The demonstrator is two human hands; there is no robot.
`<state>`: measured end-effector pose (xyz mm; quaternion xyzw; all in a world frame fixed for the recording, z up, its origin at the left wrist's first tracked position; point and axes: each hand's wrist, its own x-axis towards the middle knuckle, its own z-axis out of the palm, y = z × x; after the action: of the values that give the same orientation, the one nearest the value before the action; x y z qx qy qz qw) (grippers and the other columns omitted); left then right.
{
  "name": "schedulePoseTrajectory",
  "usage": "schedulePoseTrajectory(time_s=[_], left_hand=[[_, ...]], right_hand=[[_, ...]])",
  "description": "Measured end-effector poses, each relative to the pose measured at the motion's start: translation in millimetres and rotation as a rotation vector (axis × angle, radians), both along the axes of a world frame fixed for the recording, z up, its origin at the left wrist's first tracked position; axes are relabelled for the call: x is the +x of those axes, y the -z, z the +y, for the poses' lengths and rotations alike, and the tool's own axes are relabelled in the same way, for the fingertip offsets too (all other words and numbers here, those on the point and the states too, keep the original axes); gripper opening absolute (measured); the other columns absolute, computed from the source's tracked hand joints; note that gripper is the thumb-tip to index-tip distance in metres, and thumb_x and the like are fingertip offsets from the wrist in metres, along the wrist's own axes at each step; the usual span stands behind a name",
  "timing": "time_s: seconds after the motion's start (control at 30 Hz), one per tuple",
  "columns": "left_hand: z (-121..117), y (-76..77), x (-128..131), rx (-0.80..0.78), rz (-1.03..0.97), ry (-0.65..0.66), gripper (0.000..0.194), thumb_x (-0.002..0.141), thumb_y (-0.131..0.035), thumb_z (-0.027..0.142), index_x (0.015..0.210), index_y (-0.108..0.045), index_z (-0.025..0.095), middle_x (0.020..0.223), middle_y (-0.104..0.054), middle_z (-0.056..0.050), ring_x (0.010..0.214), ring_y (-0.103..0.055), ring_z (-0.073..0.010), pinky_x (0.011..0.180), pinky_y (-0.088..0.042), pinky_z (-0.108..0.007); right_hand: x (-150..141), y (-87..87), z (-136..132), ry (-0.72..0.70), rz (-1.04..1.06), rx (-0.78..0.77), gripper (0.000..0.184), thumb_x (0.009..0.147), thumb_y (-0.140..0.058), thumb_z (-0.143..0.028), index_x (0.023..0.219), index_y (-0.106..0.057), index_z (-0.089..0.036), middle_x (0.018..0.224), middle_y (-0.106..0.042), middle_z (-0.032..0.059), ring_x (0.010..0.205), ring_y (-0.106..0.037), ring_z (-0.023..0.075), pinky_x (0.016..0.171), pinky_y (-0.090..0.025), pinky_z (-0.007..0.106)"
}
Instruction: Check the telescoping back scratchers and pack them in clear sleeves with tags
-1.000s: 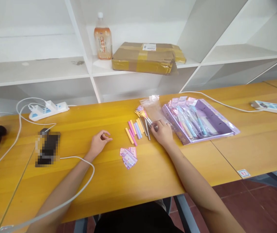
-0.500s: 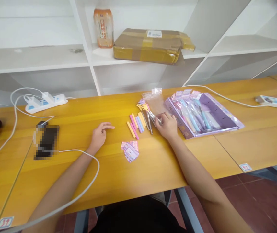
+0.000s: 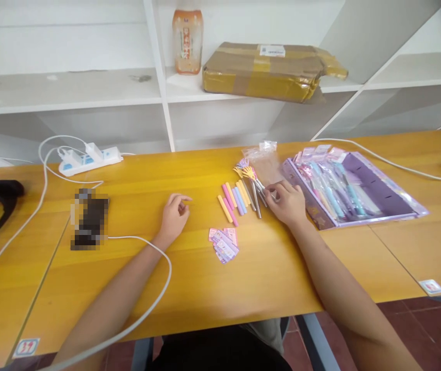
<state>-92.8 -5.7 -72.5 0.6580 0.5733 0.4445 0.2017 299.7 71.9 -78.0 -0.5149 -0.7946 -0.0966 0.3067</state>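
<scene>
My right hand (image 3: 288,203) rests at the lower ends of several metal rods (image 3: 257,200), thumb and fingers pinched on one of them. These rods end in small yellow and purple hand-shaped heads (image 3: 246,171), like back scratchers. Left of them lie several pink, yellow and blue-purple handle tubes (image 3: 231,197), roughly side by side. My left hand (image 3: 174,215) lies on the table left of the tubes, holding nothing, its index finger stretched and the others loosely bent. Small printed cards (image 3: 225,245) overlap in a pile nearer to me.
A purple tray (image 3: 388,193) with bagged items (image 3: 334,188) stands right of my right hand. Clear plastic bags (image 3: 268,159) lie behind the rods. On the left are a phone (image 3: 91,224), a white cable (image 3: 166,281) and a power strip (image 3: 91,161). A taped carton (image 3: 262,72) sits on the shelf.
The view has swung left, so everything appears farther right. My left hand's fingers are slightly more bent. My right hand stays at the rods, which look barely changed.
</scene>
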Motion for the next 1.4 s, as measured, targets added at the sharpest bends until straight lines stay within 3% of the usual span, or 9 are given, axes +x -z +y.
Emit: schedulePoseTrajectory(time_s=[0.1,0.37,0.57,0.77,0.93,1.03,1.3,1.4], left_hand=[[1.2,0.1,-0.1,-0.009,-0.004,0.005,0.029,0.086,-0.058,0.003,0.104,-0.069,0.023,0.103,-0.062,-0.001,0.08,-0.062,-0.0139,0.08,-0.053,-0.028],[3.4,-1.6,0.7,-0.063,0.056,0.045,0.03,0.084,-0.058,0.002,0.099,-0.071,0.024,0.1,-0.066,0.001,0.078,-0.063,-0.014,0.077,-0.052,-0.029],[5.4,-2.6,-1.5,-0.074,0.105,0.079,0.024,0.085,-0.058,0.005,0.095,-0.069,0.023,0.098,-0.067,0.001,0.077,-0.064,-0.0149,0.078,-0.053,-0.029],[-4.4,-14.8,13.1,0.019,0.325,0.201,0.028,0.095,-0.053,0.011,0.111,-0.071,0.023,0.107,-0.068,-0.005,0.101,-0.066,-0.0222,0.095,-0.053,-0.037],[-4.2,-31.2,73.0,-0.047,0.506,0.345,0.036,0.108,-0.048,0.026,0.138,-0.067,0.028,0.109,-0.064,-0.007,0.1,-0.064,-0.0242,0.092,-0.053,-0.038],[3.3,-30.6,95.1,-0.073,0.53,0.326,0.029,0.109,-0.048,0.028,0.127,-0.071,0.027,0.109,-0.064,-0.007,0.101,-0.065,-0.0247,0.09,-0.053,-0.036],[2.4,-18.5,70.1,-0.091,0.586,0.153,0.003,0.099,-0.065,0.027,0.101,-0.067,0.026,0.1,-0.064,-0.005,0.093,-0.065,-0.0239,0.085,-0.052,-0.035],[2.9,-18.3,74.7,-0.15,0.595,0.08,0.013,0.094,-0.072,0.034,0.099,-0.066,0.024,0.1,-0.067,-0.007,0.095,-0.066,-0.0269,0.086,-0.052,-0.037]], right_hand=[[-2.2,1.3,-0.2,0.019,-0.037,-0.021,0.019,0.1,-0.065,-0.036,0.106,-0.071,-0.019,0.1,-0.075,0.008,0.089,-0.068,0.0248,0.082,-0.038,0.039],[4.2,5.2,-0.3,0.041,-0.066,-0.028,0.025,0.101,-0.066,-0.042,0.11,-0.072,-0.019,0.098,-0.074,0.0074,0.09,-0.068,0.0258,0.081,-0.038,0.038],[-2.3,3.2,-4.4,0.069,-0.11,-0.037,0.024,0.103,-0.062,-0.037,0.111,-0.073,-0.017,0.102,-0.076,0.011,0.093,-0.068,0.0277,0.083,-0.039,0.039],[-11.8,0.4,-6.1,0.127,-0.082,-0.051,0.02,0.102,-0.058,-0.027,0.103,-0.075,-0.018,0.098,-0.076,0.012,0.084,-0.067,0.0268,0.08,-0.044,0.039],[-14.2,-2.2,-9.0,0.126,0.161,-0.055,0.015,0.096,-0.061,-0.028,0.102,-0.071,-0.02,0.096,-0.074,0.0106,0.084,-0.068,0.0263,0.076,-0.05,0.037],[-15.4,-9.0,-16.3,0.088,0.341,-0.029,0.011,0.094,-0.062,-0.028,0.101,-0.067,-0.021,0.089,-0.07,0.0071,0.076,-0.065,0.0225,0.073,-0.052,0.035],[-18.3,-18.6,-29.3,0.061,0.676,0.019,0.006,0.092,-0.064,-0.028,0.093,-0.061,-0.024,0.075,-0.059,-0.0011,0.058,-0.054,0.0157,0.061,-0.047,0.032],[-21.5,-18.9,-26.3,0.03,0.79,-0.005,0.009,0.092,-0.063,-0.031,0.093,-0.059,-0.023,0.076,-0.058,-0.0009,0.059,-0.052,0.0153,0.058,-0.044,0.031]])
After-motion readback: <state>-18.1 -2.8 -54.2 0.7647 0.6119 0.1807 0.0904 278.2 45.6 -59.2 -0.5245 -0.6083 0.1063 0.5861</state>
